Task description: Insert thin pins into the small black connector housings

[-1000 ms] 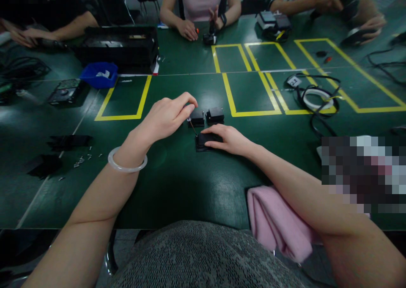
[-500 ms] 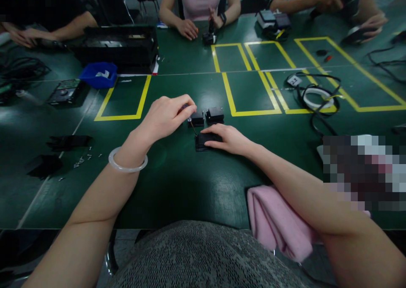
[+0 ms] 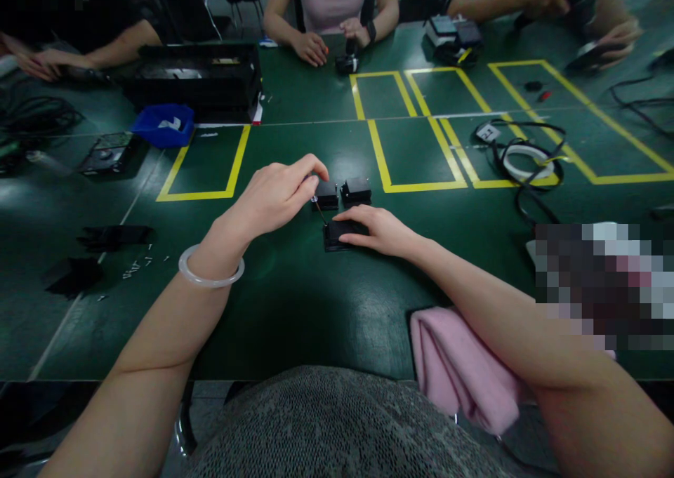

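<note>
My left hand (image 3: 281, 191) is closed round the handle of a small screwdriver (image 3: 319, 211), whose thin shaft slants down to the left end of a flat black plastic part (image 3: 333, 238). Thumb and fingers of my right hand (image 3: 371, 229) grip that same part and hold it against the table; its right side is hidden under the hand. Just behind it stand two black box-shaped parts, one on the right (image 3: 357, 189) and one on the left (image 3: 327, 196), the latter partly covered by my left fingers.
Loose screws (image 3: 134, 266) lie at the left beside black plastic pieces (image 3: 74, 274). Farther back are a blue bin (image 3: 164, 125) and a long black box (image 3: 194, 78). A coiled cable (image 3: 526, 161) sits right; a pink cloth (image 3: 458, 366) hangs over the front edge. Co-workers sit opposite.
The fingers of my left hand have shifted slightly on the screwdriver handle, the tip staying on the black part. My right hand has kept its place. Opposite, a co-worker's hand has lowered a little.
</note>
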`<state>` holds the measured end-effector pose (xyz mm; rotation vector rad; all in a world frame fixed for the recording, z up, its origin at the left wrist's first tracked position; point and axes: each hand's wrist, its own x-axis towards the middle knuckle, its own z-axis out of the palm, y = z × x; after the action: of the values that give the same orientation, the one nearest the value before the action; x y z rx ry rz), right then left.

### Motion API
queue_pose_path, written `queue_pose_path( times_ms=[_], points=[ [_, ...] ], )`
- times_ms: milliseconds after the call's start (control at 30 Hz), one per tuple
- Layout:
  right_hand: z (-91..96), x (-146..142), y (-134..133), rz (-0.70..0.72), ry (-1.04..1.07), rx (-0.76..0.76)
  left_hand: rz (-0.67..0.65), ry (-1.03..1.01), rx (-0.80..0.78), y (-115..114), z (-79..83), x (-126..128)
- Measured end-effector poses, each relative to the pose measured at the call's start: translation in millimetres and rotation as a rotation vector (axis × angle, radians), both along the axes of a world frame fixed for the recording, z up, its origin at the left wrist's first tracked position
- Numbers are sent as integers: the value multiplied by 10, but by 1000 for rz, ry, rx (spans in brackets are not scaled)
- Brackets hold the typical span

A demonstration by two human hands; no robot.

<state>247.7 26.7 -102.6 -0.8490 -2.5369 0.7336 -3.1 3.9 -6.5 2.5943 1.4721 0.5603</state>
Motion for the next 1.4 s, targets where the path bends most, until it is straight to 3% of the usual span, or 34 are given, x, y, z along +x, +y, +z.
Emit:
queue_pose_path(
  times_ms=[1400],
  points=[
    [7,10,-3,-3,4,-3,63,65,3,-14,34,13]
  ],
)
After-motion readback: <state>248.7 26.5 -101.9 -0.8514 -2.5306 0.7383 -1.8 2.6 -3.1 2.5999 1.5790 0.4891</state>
